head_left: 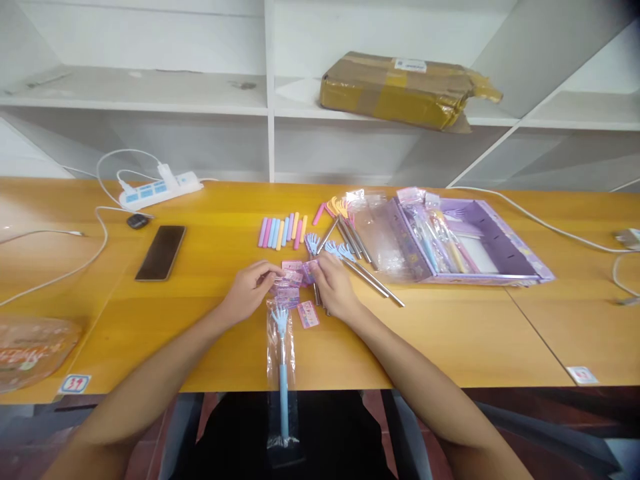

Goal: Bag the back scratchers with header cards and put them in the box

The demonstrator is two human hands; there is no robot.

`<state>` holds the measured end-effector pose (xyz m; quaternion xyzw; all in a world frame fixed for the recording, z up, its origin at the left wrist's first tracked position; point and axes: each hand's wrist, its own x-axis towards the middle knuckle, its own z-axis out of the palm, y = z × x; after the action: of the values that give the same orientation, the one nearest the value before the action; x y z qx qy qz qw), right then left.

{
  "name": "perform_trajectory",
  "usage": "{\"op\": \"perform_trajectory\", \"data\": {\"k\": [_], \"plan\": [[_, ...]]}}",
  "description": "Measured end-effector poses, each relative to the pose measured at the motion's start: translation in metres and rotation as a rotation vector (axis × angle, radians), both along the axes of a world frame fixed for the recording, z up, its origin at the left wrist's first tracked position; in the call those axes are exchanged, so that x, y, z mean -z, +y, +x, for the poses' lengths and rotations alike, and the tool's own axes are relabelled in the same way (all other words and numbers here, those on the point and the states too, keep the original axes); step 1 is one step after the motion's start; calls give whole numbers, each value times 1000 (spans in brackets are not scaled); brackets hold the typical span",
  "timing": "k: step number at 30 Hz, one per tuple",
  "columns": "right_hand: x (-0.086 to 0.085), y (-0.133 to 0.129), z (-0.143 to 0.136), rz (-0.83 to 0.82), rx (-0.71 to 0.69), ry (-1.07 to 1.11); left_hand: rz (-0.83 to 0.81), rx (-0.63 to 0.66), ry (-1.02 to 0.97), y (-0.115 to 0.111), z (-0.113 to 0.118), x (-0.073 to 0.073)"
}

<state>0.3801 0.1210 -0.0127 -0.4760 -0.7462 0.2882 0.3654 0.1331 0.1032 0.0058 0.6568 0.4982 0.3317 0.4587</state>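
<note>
My left hand point(249, 291) is closed, its thumb and fingertips at the left edge of a small pile of purple-pink cards point(287, 293); its fingers hide what they may hold. On the pile's other side my right hand point(337, 287) pinches a purple card point(307, 272). A loose pink card point(308, 315) lies just below. Nearer me, a blue-handled backscratcher point(283, 393) in a clear plastic bag hangs over the table edge. Beside my right hand are blue claw heads point(340, 250) on metal rods point(373, 279), with orange claw heads point(337, 207) behind.
Pastel handle tubes point(283, 231) lie in a row beyond my hands. At right, clear bags point(385, 243) lie beside a purple box point(500, 267) holding bagged backscratchers point(445, 243). A phone point(161, 253) and power strip point(160, 191) are left. A taped carton point(395, 90) sits on the shelf.
</note>
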Motion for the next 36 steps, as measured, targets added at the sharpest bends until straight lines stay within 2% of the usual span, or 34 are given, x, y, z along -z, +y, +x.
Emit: {"op": "perform_trajectory", "data": {"k": [2, 5, 8, 11, 15, 20, 24, 27, 31, 36], "plan": [[-5, -3, 0, 63, 20, 56, -21, -10, -47, 0, 0, 1], [-8, -6, 0, 113, -67, 144, -81, 4, -113, -1, 1, 4], [-5, -6, -2, 131, -144, 186, -181, -9, -231, -1, 3, 10], [4, -4, -3, 57, -132, 216, -300, -23, -449, -2, 5, 15], [12, -2, 0, -101, -115, 278, -398, -7, -654, -2, 9, 13], [15, 0, 1, -174, -129, 322, -404, -19, -705, -2, 10, 7], [14, 1, -1, -292, -106, 457, -411, -32, -713, -2, 10, 7], [14, 1, -2, -312, -103, 482, -416, -22, -731, -2, 10, 8], [13, 0, -1, -239, -110, 382, -444, 11, -771, -2, 9, 11], [8, 0, 1, -3, -134, 203, -462, 22, -815, -2, 8, 10]]}}
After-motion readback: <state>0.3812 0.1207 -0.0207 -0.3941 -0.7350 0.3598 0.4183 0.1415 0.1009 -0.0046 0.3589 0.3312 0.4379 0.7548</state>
